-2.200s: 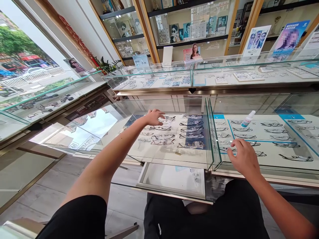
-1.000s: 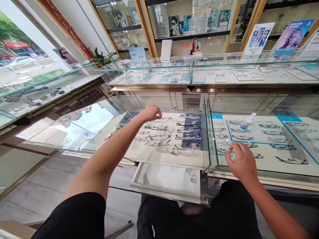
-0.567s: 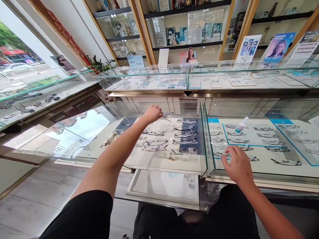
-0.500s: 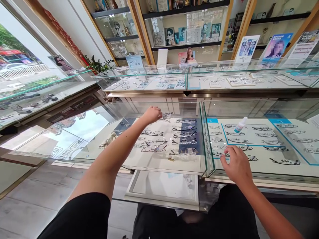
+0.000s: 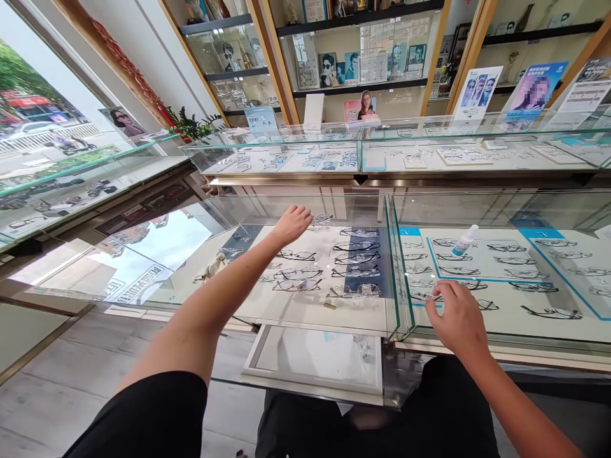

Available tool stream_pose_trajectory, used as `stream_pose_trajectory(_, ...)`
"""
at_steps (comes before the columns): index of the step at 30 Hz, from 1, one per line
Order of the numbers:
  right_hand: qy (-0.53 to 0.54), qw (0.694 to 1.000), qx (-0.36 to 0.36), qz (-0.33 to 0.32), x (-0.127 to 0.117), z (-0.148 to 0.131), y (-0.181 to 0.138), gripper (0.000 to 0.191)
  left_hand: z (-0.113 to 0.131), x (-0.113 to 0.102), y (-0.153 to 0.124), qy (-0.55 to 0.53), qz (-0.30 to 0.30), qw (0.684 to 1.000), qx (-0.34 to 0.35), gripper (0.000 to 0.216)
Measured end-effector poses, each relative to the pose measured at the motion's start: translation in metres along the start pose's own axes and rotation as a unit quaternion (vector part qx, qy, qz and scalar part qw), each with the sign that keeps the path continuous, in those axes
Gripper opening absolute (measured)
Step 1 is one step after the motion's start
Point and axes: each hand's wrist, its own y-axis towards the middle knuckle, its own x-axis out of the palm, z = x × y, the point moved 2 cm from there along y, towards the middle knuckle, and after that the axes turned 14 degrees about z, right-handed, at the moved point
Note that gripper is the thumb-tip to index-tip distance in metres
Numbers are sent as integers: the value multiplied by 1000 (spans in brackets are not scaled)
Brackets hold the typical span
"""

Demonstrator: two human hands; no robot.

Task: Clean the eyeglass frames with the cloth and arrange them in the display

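Note:
My left hand (image 5: 293,225) reaches far over the left glass display case (image 5: 310,320), palm down, with its fingers loosely stretched out. Nothing shows in it. Rows of eyeglasses (image 5: 357,259) lie under the glass, and one pair (image 5: 323,219) is just right of the fingertips. Above the near edge of the right case (image 5: 525,336), my right hand (image 5: 457,316) is curled with thumb and forefinger pressed together. What they hold, if anything, I cannot make out. A small white spray bottle (image 5: 464,241) with a blue label stands beyond it.
A crumpled pale thing (image 5: 210,267) lies left of my left forearm. An open white-framed drawer (image 5: 312,364) juts out above my lap. Another glass case (image 5: 305,164) runs across behind, with upright advertising cards (image 5: 477,94) on it. A glass counter (image 5: 71,184) stands at the left.
My left hand has flattened slightly, its fingers more stretched out, at nearly the same place. The right hand keeps its curled pose. The whole view has shifted slightly.

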Motion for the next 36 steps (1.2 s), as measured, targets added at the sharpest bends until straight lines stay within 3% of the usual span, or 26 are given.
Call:
stream_pose_trajectory(19, 4, 1000, -13, 14, 4, 4, -3, 9, -3, 13, 4, -20, -2, 1000, -13, 36)
stream_pose_trajectory(22, 5, 1000, -13, 13, 3, 4, -2, 9, -2, 4, 4, -23, -9, 999, -28, 35)
stream_pose_trajectory(25, 4, 1000, -9, 8, 2, 4, -2, 8, -5, -13, -8, -41, -2, 995, -89, 37)
stream_pose_trajectory(28, 3, 1000, -5, -2, 1, 5, -1, 9, -9, -32, -33, -114, -52, 984, -129, 32)
stream_pose_trajectory(32, 1, 1000, -4, -6, 1, 5, -1, 7, -5, -48, -63, -199, -147, 963, -103, 26)
stream_pose_trajectory(36, 0, 1000, -10, 1, 1, 6, -1, 7, 2, -51, -69, -180, -148, 968, -94, 24)
